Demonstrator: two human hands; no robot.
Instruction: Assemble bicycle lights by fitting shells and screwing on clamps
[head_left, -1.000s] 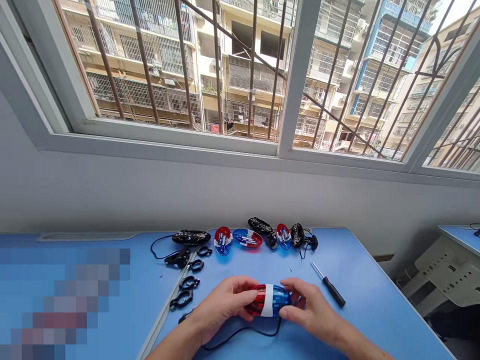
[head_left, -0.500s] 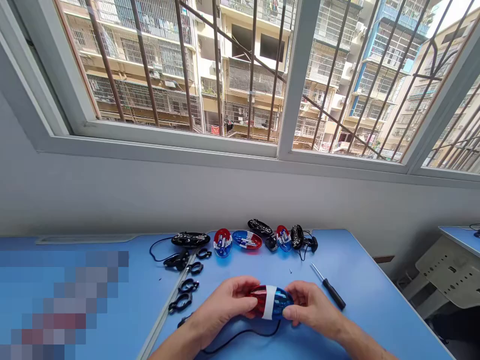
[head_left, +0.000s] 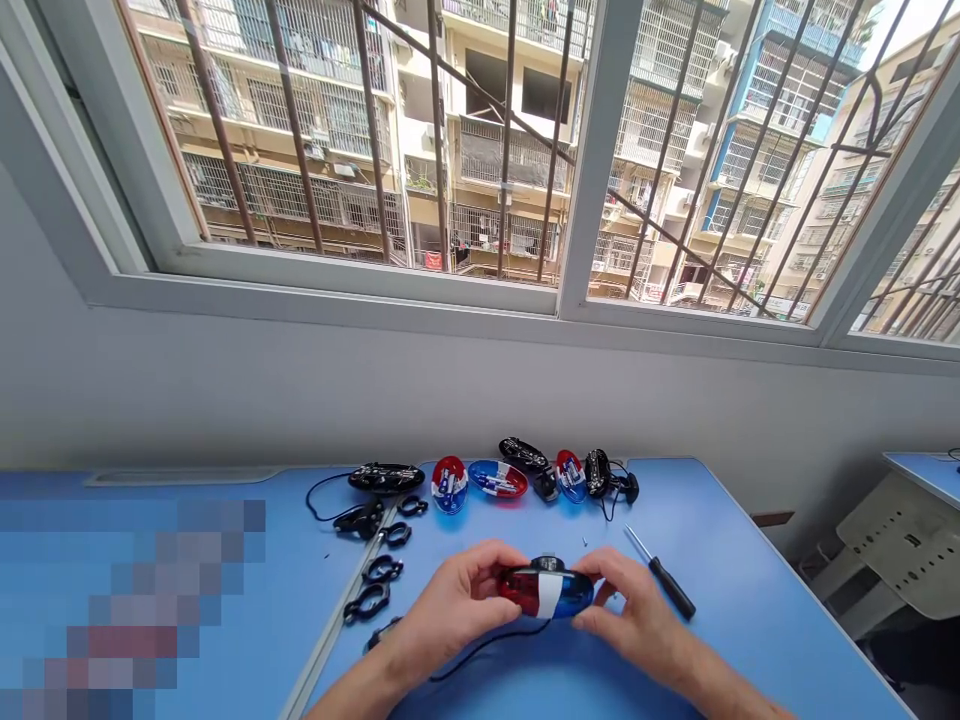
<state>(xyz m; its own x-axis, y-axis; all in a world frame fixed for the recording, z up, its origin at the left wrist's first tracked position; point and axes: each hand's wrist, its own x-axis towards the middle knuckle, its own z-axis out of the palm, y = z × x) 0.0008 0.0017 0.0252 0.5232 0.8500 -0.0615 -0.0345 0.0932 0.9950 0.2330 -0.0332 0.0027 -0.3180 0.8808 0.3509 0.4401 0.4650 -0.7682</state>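
Between my two hands is an oval light with a red half, a blue half and a white band around its middle; this bike light (head_left: 550, 592) is tilted so a black round mount shows on its far side. My left hand (head_left: 480, 590) pinches the red end between thumb and fingers. At the blue end, the thumb and fingers of my right hand (head_left: 619, 600) are closed on it. A black cable (head_left: 487, 642) trails from the light toward the lower left. Right of my right hand lies a black-handled screwdriver (head_left: 671, 588), with a small screw (head_left: 585, 542) nearby.
Several black ring clamps (head_left: 367, 602) line the table seam at left. Along the back lie red-and-blue covers (head_left: 450, 485) and black light bases (head_left: 386, 478) with cables. A barred window (head_left: 360, 280) is above the wall. Another desk (head_left: 900, 530) stands at right.
The light has been turned in my hands, so its band faces me more edge-on and the black mount on top has come into view. Both hands keep their grip.
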